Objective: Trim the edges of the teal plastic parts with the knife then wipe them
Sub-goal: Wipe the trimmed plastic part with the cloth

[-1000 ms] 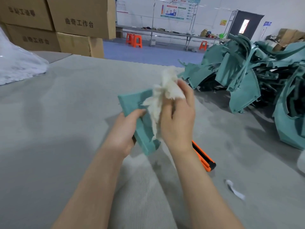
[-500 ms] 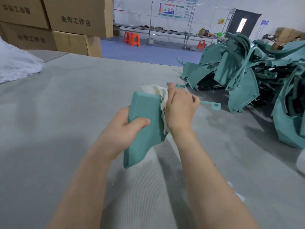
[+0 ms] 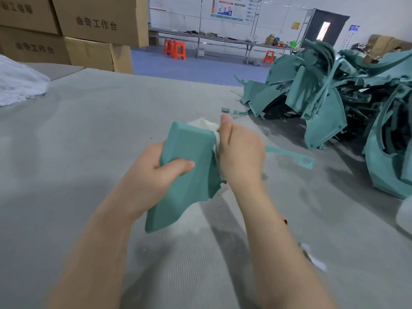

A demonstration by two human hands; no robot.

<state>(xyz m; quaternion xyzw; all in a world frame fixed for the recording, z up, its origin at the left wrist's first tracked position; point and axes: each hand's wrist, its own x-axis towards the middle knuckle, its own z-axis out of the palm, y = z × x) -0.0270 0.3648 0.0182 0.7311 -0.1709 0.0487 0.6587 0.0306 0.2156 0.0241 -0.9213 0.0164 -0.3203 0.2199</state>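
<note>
While the grey fabric-covered tabletop [image 3: 89,130] spreads under everything, a tangled heap of teal plastic mouldings [image 3: 323,97] fills its right side, well apart from the work. Brown cardboard boxes [image 3: 100,23] stack at the far left, out of the way.

The curved teal plastic shell [image 3: 187,175] is held above the middle of the tabletop. The left hand [image 3: 153,175] grips its left edge, thumb across the outer face. The right hand [image 3: 240,152] is curled round a crumpled white cloth [image 3: 205,124], pressing it against the shell's right side.

The shell looks light, thin-walled and stiff, with a smooth face that is probably slick, so the rim is the surest hold, though a cut edge may be sharp.

A thin teal strip with a looped end [image 3: 289,153] lies just beyond the right hand. An orange sliver beside the right forearm is likely the knife [image 3: 283,220], mostly hidden, and a sweeping arm could snag it. A small white scrap [image 3: 312,257] lies nearer.
</note>
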